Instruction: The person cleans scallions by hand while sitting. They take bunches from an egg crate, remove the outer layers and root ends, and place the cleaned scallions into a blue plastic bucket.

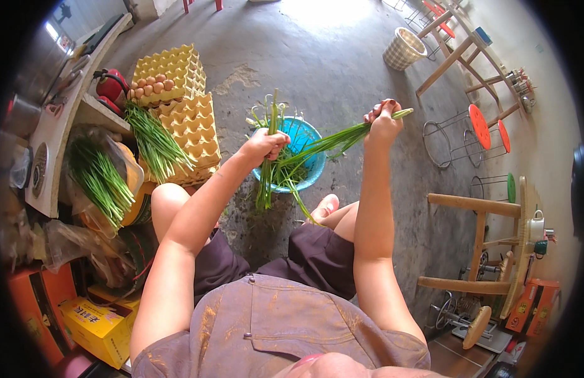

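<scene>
In my left hand (267,144) is a bunch of garlic chives (274,111), upright in the picture, over the left side of a blue plastic basin (320,163). My right hand (384,124) grips a second bunch (344,138) near its pale stem end, which sticks out to the right. Its long green leaves trail left across the basin and down towards my foot. Loose green leaves and trimmings (292,175) lie in the basin. Part of its near left side is hidden behind the left bunch and hand.
Stacked egg trays (188,127) with several brown eggs (152,85) stand at the left. Chive bundles lie against the trays (154,137) and on a plastic bag (100,182). Wooden table legs (445,66), wire stools (438,146) and a woven basket (404,49) stand at the right.
</scene>
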Demonstrator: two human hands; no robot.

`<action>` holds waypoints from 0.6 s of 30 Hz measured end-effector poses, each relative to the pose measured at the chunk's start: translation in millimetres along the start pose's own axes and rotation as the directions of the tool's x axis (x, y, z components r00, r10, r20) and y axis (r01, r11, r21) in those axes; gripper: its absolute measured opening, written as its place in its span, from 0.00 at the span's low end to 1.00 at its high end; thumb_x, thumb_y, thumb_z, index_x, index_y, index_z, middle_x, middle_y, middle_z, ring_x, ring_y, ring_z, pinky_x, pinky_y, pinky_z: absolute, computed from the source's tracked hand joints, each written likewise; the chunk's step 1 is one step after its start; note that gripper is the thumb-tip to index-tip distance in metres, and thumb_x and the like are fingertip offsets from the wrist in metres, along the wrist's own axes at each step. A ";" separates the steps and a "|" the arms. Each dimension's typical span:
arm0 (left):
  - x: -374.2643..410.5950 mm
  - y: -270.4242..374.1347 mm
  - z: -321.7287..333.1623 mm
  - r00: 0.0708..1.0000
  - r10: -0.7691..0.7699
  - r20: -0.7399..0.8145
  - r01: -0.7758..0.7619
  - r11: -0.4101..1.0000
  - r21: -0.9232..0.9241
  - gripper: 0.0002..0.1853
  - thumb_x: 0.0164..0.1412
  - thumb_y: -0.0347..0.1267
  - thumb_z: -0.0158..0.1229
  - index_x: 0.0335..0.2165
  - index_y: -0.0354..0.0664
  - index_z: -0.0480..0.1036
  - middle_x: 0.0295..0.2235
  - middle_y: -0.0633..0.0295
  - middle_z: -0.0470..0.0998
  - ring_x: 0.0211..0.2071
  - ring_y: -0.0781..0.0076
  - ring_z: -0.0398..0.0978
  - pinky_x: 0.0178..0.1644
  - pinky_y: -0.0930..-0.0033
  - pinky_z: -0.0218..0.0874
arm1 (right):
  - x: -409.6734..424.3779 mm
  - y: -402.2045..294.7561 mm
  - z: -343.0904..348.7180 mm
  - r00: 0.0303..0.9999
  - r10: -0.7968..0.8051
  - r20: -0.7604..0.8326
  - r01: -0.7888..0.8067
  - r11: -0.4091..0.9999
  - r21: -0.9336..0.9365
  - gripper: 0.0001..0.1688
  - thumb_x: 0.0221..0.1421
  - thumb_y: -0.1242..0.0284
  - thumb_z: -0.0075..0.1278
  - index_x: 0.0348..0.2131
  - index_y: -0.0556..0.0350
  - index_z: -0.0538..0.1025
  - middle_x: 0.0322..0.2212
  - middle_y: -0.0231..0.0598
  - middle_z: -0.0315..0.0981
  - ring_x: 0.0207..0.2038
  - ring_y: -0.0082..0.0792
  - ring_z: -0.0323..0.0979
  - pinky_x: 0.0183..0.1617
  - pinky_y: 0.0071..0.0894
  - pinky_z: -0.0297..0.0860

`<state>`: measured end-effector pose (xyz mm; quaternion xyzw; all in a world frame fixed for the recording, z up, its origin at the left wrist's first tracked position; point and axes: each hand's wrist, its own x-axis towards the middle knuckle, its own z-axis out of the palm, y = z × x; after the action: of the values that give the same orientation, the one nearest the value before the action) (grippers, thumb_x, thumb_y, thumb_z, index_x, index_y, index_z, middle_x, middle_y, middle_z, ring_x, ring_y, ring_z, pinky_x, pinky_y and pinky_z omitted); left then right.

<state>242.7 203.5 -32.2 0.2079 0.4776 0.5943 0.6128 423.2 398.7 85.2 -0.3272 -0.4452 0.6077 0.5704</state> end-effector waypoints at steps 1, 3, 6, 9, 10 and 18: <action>1.8 -1.2 -8.5 0.998 -0.015 -0.062 0.012 0.998 -0.054 0.07 0.60 0.30 0.53 0.32 0.36 0.73 0.18 0.71 0.65 0.14 0.85 0.58 0.17 0.79 0.47 | -2.1 -0.3 3.7 1.000 -0.030 0.001 0.030 1.000 -0.001 0.12 0.67 0.70 0.36 0.28 0.53 0.63 0.15 0.29 0.58 0.15 0.22 0.57 0.17 0.24 0.60; 4.3 -2.3 -17.0 0.993 -0.009 -0.121 -0.002 0.996 -0.090 0.08 0.62 0.30 0.52 0.32 0.35 0.73 0.20 0.68 0.68 0.14 0.85 0.59 0.16 0.79 0.47 | -0.5 -7.5 1.4 0.992 -0.125 -0.004 0.125 0.990 -0.061 0.11 0.65 0.71 0.40 0.28 0.53 0.66 0.15 0.28 0.60 0.15 0.20 0.57 0.17 0.22 0.55; -4.6 13.4 5.3 0.997 0.018 -0.069 -0.017 1.000 0.011 0.10 0.62 0.30 0.53 0.36 0.34 0.74 0.26 0.63 0.74 0.14 0.85 0.60 0.16 0.80 0.48 | -10.6 -12.8 6.0 0.929 -0.303 0.213 0.368 0.819 -0.440 0.08 0.61 0.71 0.49 0.28 0.55 0.73 0.15 0.26 0.62 0.16 0.18 0.56 0.18 0.23 0.53; -15.3 21.0 18.3 0.999 0.044 0.000 -0.043 0.996 0.072 0.10 0.61 0.30 0.56 0.37 0.34 0.75 0.28 0.62 0.76 0.13 0.86 0.59 0.15 0.79 0.47 | -28.7 13.4 21.1 0.886 -0.049 0.460 0.372 0.668 -0.645 0.10 0.51 0.69 0.60 0.30 0.58 0.80 0.17 0.25 0.68 0.18 0.17 0.59 0.20 0.25 0.55; -16.5 20.9 23.4 0.999 0.042 -0.002 -0.042 0.996 0.076 0.10 0.59 0.31 0.59 0.35 0.34 0.76 0.27 0.63 0.76 0.13 0.86 0.58 0.15 0.80 0.47 | -34.9 32.1 26.6 0.861 0.085 0.502 0.280 0.745 -0.605 0.12 0.50 0.68 0.61 0.31 0.59 0.81 0.17 0.26 0.70 0.20 0.17 0.61 0.22 0.25 0.57; -25.4 28.5 41.6 0.988 0.157 -0.014 -0.155 0.985 0.075 0.16 0.66 0.40 0.49 0.37 0.37 0.73 0.20 0.72 0.67 0.14 0.87 0.57 0.17 0.80 0.46 | -48.8 58.6 47.7 0.839 0.219 0.499 0.038 0.890 -0.455 0.07 0.53 0.74 0.57 0.28 0.61 0.81 0.24 0.35 0.79 0.27 0.18 0.71 0.30 0.22 0.66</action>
<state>266.3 198.8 18.9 0.2611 0.4876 0.6244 0.5516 363.1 345.4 44.8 -0.2871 -0.6977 0.5829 0.3017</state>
